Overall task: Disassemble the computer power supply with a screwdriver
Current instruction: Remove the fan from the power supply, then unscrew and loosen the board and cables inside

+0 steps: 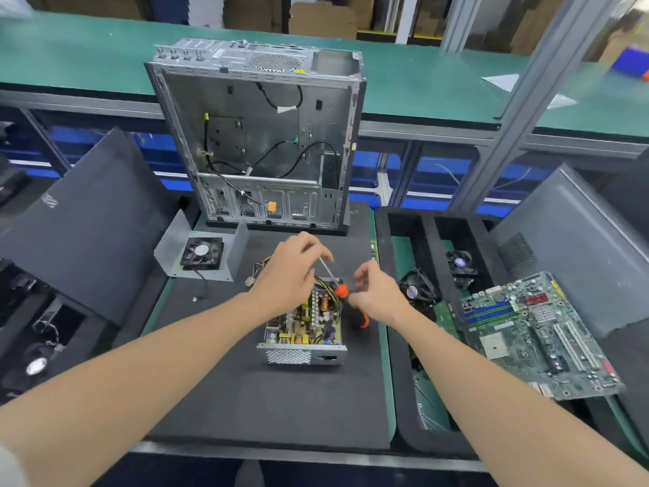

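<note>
The opened power supply (302, 333) lies on the black mat (267, 398) in the middle, its circuit board exposed and its mesh end facing me. A screwdriver (342, 292) with a metal shaft and an orange-and-black handle slants above the board's far right corner. My right hand (377, 293) grips the handle. My left hand (289, 272) hovers over the far end of the supply, its fingers pinched around the tip of the shaft. Whether a screw sits at the tip is hidden. A bundle of wires (258, 270) leaves the supply under my left hand.
An empty computer case (256, 135) stands upright behind the mat. The supply's metal cover with a fan (201, 254) lies at the left. A motherboard (533, 332) and loose fans (419, 290) rest in black trays at the right. Dark side panels (87, 223) lean at both sides.
</note>
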A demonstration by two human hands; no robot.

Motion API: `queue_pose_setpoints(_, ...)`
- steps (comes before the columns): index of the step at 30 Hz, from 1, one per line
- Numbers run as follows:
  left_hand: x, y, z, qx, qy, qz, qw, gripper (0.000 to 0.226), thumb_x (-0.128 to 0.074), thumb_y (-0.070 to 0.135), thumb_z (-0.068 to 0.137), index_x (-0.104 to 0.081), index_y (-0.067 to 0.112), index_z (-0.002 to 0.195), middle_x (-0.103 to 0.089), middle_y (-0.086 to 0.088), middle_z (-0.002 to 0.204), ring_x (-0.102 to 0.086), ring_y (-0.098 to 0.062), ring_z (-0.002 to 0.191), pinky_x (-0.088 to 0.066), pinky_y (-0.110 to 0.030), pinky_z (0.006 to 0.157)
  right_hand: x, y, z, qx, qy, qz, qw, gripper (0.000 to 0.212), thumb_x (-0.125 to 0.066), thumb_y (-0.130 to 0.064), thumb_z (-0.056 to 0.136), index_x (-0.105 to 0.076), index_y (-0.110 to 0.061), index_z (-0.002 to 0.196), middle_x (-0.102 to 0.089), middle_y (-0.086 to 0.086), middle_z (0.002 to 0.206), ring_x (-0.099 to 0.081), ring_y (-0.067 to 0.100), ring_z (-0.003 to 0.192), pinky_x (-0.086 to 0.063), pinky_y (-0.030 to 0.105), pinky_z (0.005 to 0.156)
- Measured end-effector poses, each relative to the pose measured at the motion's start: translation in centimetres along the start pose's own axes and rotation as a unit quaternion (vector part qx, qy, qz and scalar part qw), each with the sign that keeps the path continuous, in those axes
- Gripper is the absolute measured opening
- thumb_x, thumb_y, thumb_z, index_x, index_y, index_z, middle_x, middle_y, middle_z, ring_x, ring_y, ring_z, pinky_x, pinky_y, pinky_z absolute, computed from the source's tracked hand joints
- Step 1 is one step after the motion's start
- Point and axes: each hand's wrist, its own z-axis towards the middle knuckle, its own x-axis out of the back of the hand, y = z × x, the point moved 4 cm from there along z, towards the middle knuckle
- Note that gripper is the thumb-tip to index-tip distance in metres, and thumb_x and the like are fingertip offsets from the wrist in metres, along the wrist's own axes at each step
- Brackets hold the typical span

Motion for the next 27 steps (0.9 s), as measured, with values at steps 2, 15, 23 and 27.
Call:
queue_pose_setpoints(2, -0.9, 0.8, -0.4, -0.010, -0.029, 0.058, 0.998, 0.050, -0.061, -0.005, 0.088, -0.066, 0.027, 0.125, -0.054, -0.002, 0.139, -0.048, -0.026, 0.128, -0.036, -0.050, 0.104, -1.2, 1.5, -0.2, -0.012, -0.056, -0.030, 0.998, 0.056, -0.079, -0.026, 0.071, -0.049, -0.020, 0.118, -0.061, 0.000, 0.112, -0.062, 0.019, 0.097, -0.053, 0.034, 0.076)
queue_pose_setpoints(15, 0.3, 1.7, -1.7, -0.016, 0.072, 0.175, 0.982, 0.021, -0.077, 0.008, 0.092, -0.077, 0.021, 0.110, -0.075, 0.001, 0.103, -0.057, -0.031, 0.087, -0.043, -0.044, 0.074, 0.2, 1.7, -0.9, 0.128, 0.036, -0.056, 0.989, 0.032, -0.075, -0.025, 0.092, -0.066, -0.020, 0.122, -0.064, -0.003, 0.112, -0.059, -0.001, 0.094, -0.042, 0.015, 0.084)
queue_pose_setpoints(23, 2.2, -3.4, -1.5, 0.104, -0.020, -0.046, 0.993, 0.013, -0.065, 0.013, 0.102, -0.076, 0.017, 0.107, -0.073, 0.004, 0.099, -0.064, -0.015, 0.095, -0.051, -0.035, 0.086, 2.9, -5.0, -1.9, 0.202, 0.132, 0.144, 0.960, 0.022, -0.078, -0.028, 0.089, -0.065, -0.030, 0.106, -0.069, -0.015, 0.087, -0.064, 0.004, 0.080, -0.045, 0.012, 0.072)
queue_pose_setpoints(27, 2.6, -5.6, -3.0, 0.144, -0.056, -0.149, 0.977, 0.020, -0.069, 0.014, 0.100, -0.074, 0.032, 0.095, -0.074, 0.016, 0.090, -0.065, 0.002, 0.083, -0.049, -0.024, 0.077, 2.5, -10.0, -2.4, 0.246, 0.141, 0.165, 0.945, 0.028, -0.077, -0.033, 0.090, -0.060, -0.030, 0.112, -0.069, -0.014, 0.089, -0.065, 0.007, 0.080, -0.049, 0.016, 0.072)
